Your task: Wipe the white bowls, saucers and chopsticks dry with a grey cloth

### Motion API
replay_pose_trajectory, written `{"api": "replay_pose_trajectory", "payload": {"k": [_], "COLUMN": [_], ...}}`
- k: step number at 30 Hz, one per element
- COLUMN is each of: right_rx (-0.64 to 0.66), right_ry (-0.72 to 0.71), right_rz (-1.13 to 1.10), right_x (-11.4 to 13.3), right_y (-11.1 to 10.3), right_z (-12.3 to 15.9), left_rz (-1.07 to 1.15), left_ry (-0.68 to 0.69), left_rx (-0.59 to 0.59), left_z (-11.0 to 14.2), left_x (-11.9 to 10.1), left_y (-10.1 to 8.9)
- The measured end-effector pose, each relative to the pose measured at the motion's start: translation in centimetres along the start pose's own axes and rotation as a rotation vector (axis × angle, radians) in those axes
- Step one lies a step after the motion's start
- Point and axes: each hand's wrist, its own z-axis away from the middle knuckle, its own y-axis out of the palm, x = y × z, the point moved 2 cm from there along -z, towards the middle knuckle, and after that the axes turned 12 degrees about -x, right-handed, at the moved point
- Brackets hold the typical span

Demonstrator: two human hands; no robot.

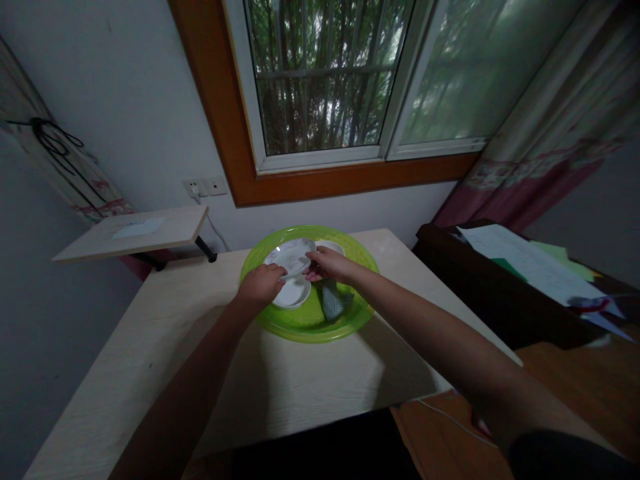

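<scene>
Over a round green basin (pixel 300 333) on the table, both my hands grip a white plate (pixel 290 253) with a faint pattern. My left hand (pixel 263 287) is closed on its near left edge. On the right side, my right hand (pixel 327 263) pinches the rim. Beneath the plate, a smaller white dish (pixel 294 293) rests in the basin. Another white dish (pixel 333 247) shows partly behind my right hand. A grey-green checked cloth (pixel 334 303) lies crumpled in the basin, below my right wrist.
The basin stands on a pale wooden table (pixel 320 380) against the wall. A small raised shelf (pixel 145 230) with a paper on it is at the left. Dark furniture (pixel 480 287) with papers (pixel 530 267) stands to the right. A window (pixel 325 73) is ahead.
</scene>
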Motion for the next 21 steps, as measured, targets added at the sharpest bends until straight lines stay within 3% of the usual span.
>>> {"api": "replay_pose_trajectory", "payload": {"k": [4,7,12,14,16,18,21], "right_rx": [-0.070,-0.118,0.123,0.183,0.181,0.122,0.034], "right_ry": [-0.095,-0.268,-0.653,-0.642,-0.531,-0.445,-0.419], "right_rz": [0.143,0.455,1.038,1.271,1.450,1.493,1.387], "right_x": [-0.4,-0.7,-1.6,-2.3,-3.2,-3.8,-4.3], "right_y": [-1.6,-3.1,-2.7,-1.8,-0.9,-0.1,0.5], "right_z": [1.2,2.4,4.5,4.9,4.9,4.8,4.3], "left_rz": [-0.062,-0.071,-0.029,-0.011,0.014,0.043,0.093], "left_ry": [-0.017,-0.037,-0.071,-0.077,-0.088,-0.110,-0.148], "left_rx": [0.006,0.004,-0.041,-0.062,-0.082,-0.103,-0.137], "left_z": [0.1,0.5,0.9,1.0,1.0,1.1,1.3], "left_x": [-0.4,-0.3,0.6,1.1,1.6,2.1,2.7], "left_y": [-0.3,-0.6,-0.9,-0.9,-0.8,-0.8,-0.9]}}
